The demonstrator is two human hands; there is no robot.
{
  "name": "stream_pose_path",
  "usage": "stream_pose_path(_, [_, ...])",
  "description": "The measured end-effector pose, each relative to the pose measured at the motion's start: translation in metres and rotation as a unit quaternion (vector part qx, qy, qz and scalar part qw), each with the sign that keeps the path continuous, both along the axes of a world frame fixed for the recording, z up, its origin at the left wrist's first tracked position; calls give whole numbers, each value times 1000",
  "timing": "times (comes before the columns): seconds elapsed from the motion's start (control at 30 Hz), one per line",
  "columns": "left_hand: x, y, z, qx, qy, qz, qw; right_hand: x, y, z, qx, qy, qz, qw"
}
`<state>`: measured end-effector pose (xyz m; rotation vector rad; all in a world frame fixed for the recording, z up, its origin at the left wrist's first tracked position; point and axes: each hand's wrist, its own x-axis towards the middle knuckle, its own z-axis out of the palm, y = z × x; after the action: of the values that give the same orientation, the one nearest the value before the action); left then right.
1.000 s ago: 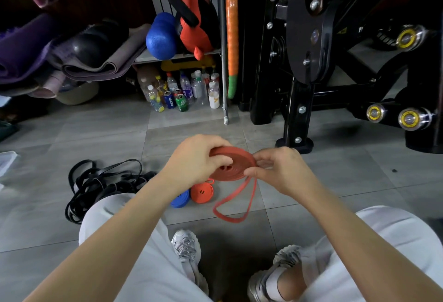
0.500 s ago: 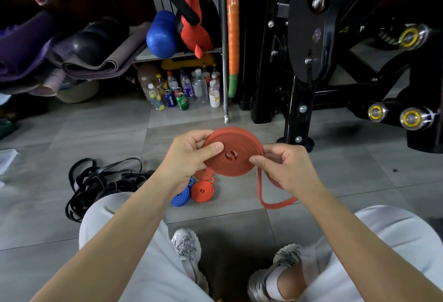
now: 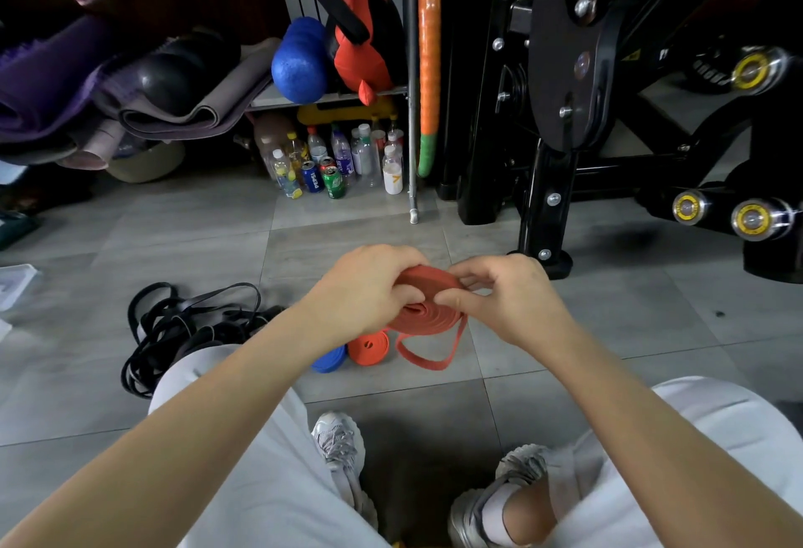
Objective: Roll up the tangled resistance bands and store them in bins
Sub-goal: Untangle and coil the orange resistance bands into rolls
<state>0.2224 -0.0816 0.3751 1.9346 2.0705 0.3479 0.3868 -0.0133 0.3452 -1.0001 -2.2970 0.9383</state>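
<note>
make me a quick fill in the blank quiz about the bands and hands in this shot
1. The left hand and right hand grip a red band whose loose tail hangs ____ them.
2. The tangled pile of bands on the floor is ____ in colour.
3. Next to the orange coil lies a finished coil coloured ____.

Missing words: below; black; blue
</note>
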Motion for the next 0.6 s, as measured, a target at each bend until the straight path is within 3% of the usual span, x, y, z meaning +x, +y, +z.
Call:
stream_pose_path(0.13, [-9, -5, 5, 69, -120, 51, 989, 4, 3, -4, -32, 26, -6, 999])
stream_pose_path(0.3, [-14, -8, 3, 132, -274, 91, 948, 5, 3, -1, -146, 129, -25, 981])
stream_pose_path(0.47, [-13, -10, -13, 120, -442, 129, 880, 8, 5, 3, -168, 157, -28, 973])
stream_pose_path(0.53, [-11, -12, -16, 97, -444, 125, 882, 10, 5, 2, -152, 134, -25, 979])
stream_pose_path(0.6, [-12, -11, -15, 73, -325, 93, 938, 10, 6, 2, -130, 85, -17, 988])
